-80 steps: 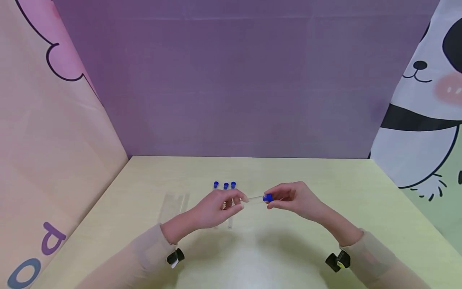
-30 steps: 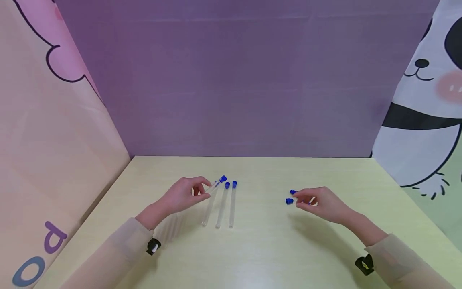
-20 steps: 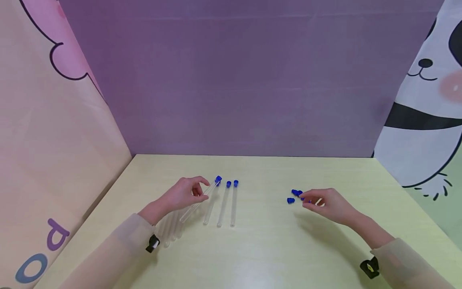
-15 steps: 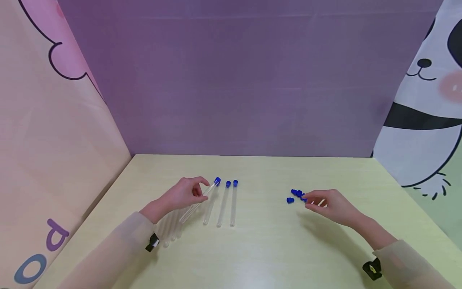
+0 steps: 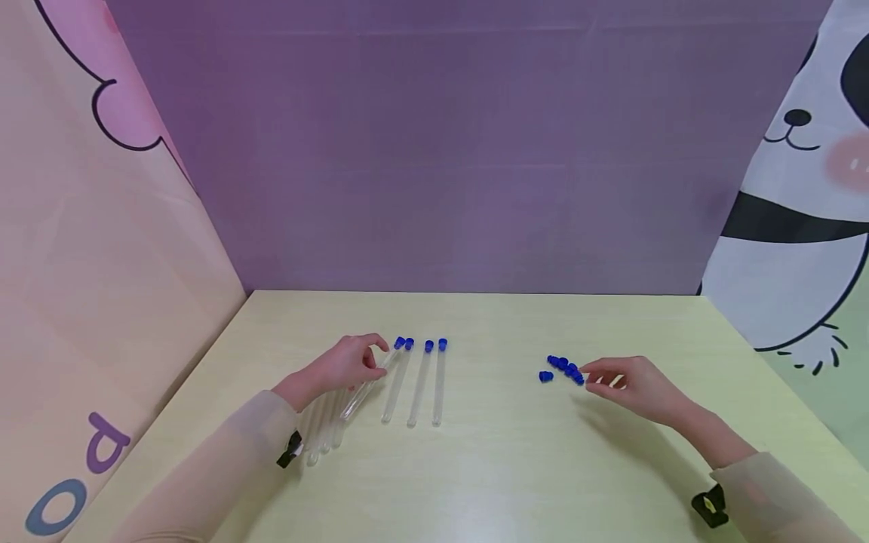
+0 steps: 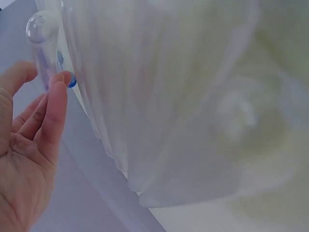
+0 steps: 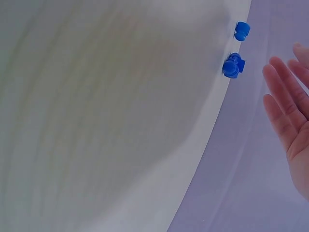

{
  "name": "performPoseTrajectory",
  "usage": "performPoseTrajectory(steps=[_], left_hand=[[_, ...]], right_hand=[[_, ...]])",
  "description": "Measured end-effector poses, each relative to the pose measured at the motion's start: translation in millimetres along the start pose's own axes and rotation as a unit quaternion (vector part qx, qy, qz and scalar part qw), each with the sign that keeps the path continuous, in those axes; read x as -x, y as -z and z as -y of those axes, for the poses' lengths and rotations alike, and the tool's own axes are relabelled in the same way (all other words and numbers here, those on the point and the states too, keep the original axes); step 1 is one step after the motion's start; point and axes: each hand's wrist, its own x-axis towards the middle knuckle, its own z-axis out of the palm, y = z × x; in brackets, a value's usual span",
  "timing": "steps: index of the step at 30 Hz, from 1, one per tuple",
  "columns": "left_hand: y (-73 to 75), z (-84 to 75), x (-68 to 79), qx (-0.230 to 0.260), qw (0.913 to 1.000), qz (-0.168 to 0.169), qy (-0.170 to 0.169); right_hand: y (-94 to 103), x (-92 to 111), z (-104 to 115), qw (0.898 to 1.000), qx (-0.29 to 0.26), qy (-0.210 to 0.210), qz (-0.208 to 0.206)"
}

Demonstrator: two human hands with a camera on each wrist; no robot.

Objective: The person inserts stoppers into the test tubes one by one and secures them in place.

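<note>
OK, legible stuff first: well left of the row of three clear tubes with blue caps (image 5: 419, 385) sits a pale pinkish cloth panel (image 5: 102, 286) with a tilted purple letter (image 5: 109, 427), p or d, can't tell which, and a blue letter o (image 5: 34, 519) below it. Patch on the black wrist mount (image 5: 709, 505) at my right sleeve: too small to read.

My left hand (image 5: 336, 366) lightly pinches a slanted clear tube with a blue cap (image 5: 360, 396) between thumb and fingers, just left of the row, cap right beside the row's nearest cap. My right hand (image 5: 637, 389) is relaxed, fingers uncurled, right of the row, next to a cluster of small blue plastic caps (image 5: 563, 364); one lies apart, nearer the row.

Hard to see: more clear tubes (image 5: 324, 434) left of the row, far ends behind my left hand, count uncertain. Right wrist view crops my right hand.
</note>
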Motion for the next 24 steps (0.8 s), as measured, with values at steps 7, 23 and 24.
performPoseTrajectory(steps=[7, 23, 24], left_hand=[[-2.6, 0.9, -4.6, -0.005, 0.9999, 0.010, 0.009], [-11.2, 3.3, -7.0, 0.009, 0.9995, 0.031, 0.007], [-11.8, 3.5, -7.1, 0.009, 0.9995, 0.031, 0.006]], right_hand=[[1.6, 1.2, -6.1, 1.000, 0.000, -0.004, -0.007], [-1.0, -0.4, -12.8, 1.000, 0.003, -0.005, -0.007], [-1.3, -1.0, -12.9, 1.000, 0.002, -0.005, -0.007]])
